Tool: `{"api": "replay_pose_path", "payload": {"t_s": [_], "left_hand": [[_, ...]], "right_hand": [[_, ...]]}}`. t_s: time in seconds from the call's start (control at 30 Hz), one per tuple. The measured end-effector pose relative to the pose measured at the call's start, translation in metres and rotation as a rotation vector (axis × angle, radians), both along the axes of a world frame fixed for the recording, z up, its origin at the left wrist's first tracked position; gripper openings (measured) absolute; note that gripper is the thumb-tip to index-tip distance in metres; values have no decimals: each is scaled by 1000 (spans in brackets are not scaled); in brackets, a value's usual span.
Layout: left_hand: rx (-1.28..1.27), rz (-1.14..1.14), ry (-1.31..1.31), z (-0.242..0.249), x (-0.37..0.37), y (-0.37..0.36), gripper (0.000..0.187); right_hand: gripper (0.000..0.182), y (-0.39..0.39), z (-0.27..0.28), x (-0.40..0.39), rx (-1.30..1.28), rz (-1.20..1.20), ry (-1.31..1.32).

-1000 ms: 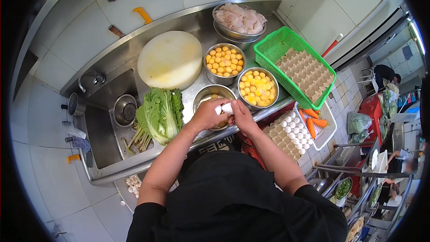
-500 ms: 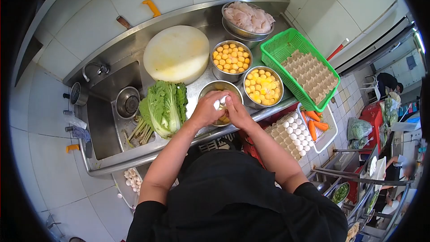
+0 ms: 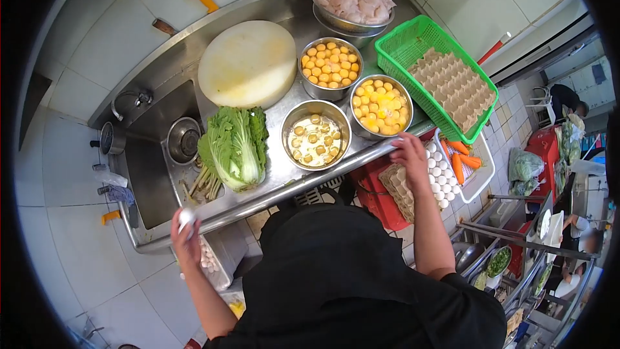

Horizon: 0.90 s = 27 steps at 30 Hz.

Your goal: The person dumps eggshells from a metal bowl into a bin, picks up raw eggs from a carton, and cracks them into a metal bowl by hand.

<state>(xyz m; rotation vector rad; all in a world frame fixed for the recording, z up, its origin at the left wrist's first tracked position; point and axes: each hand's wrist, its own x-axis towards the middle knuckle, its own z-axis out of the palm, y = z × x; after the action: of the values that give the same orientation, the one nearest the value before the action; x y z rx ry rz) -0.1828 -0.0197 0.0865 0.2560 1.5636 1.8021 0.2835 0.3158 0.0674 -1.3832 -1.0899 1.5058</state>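
My left hand (image 3: pixel 185 238) is closed around a white eggshell (image 3: pixel 187 217), out past the sink's front edge and above a container of discarded eggshells (image 3: pixel 223 276). My right hand (image 3: pixel 411 159) has its fingers apart and holds nothing, beside the counter's front edge and near a carton tray of white eggs (image 3: pixel 442 182). Between the hands, on the counter, stands a metal pot (image 3: pixel 285 134) with several yolks in clear egg white. Two fuller pots of yolks, one farther back (image 3: pixel 302 84) and one to the right (image 3: pixel 354 123), stand close to it.
Leafy cabbage (image 3: pixel 236 148) lies beside the sink basin (image 3: pixel 152 184), below a thick round cutting board (image 3: pixel 245 64). Behind are sliced pale meat in a bowl (image 3: pixel 354 3) and a green basket (image 3: pixel 395 48) with empty egg trays. Carrots (image 3: pixel 458 167) sit low at right; people work farther off.
My hands have parted from over the middle pot. The left has swung down and left with an eggshell; the right has moved right towards the egg tray. The yolks in the middle pot now show.
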Motion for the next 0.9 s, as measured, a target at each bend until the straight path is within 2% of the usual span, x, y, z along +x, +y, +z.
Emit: {"api": "replay_pose_path", "payload": {"t_s": [0.1,0.17,0.23,0.27,0.3,0.33,0.37,0.4,0.47,0.5,0.53,0.6,0.63,0.77,0.9], "left_hand": [[-132,219,48,-19,-51,-114,57],[-228,465,-4,-50,-89,-188,54],[-477,622,48,-59,-92,-223,56],[-703,587,-62,-59,-91,-227,64],[-620,401,-200,-92,-122,-270,68],[-441,369,-401,-97,-117,-276,66],[-661,489,-237,-93,-98,-259,63],[-667,438,-235,-102,-109,-236,63],[-710,357,-209,-111,-124,-204,64],[-733,329,-196,-113,-128,-195,64],[-757,308,-184,-114,-131,-189,65],[-794,286,-161,-116,-131,-183,65],[-811,280,-150,-116,-130,-182,66],[-881,264,-98,-114,-126,-175,67],[-965,273,-58,-106,-108,-186,68]], "right_hand": [[23,-10,-33,54,-15,-257,-95],[22,-16,-64,78,-34,-344,-96],[19,-25,-102,115,47,-487,-333],[17,-33,-114,128,157,-491,-445],[16,-38,-145,154,315,-540,-693],[18,-48,-125,156,300,-552,-847],[20,-54,-126,165,228,-668,-829],[20,-59,-132,184,215,-713,-850],[19,-71,-151,218,62,-951,-1131],[27,-79,-150,230,-118,-946,-1109],[27,-87,-151,236,-130,-958,-1114],[38,-94,-154,240,-459,-754,-1063],[51,-94,-154,238,-570,-702,-1067],[57,-85,-159,235,-515,-753,-1116],[59,-61,-163,247,-548,-751,-1032]]}}
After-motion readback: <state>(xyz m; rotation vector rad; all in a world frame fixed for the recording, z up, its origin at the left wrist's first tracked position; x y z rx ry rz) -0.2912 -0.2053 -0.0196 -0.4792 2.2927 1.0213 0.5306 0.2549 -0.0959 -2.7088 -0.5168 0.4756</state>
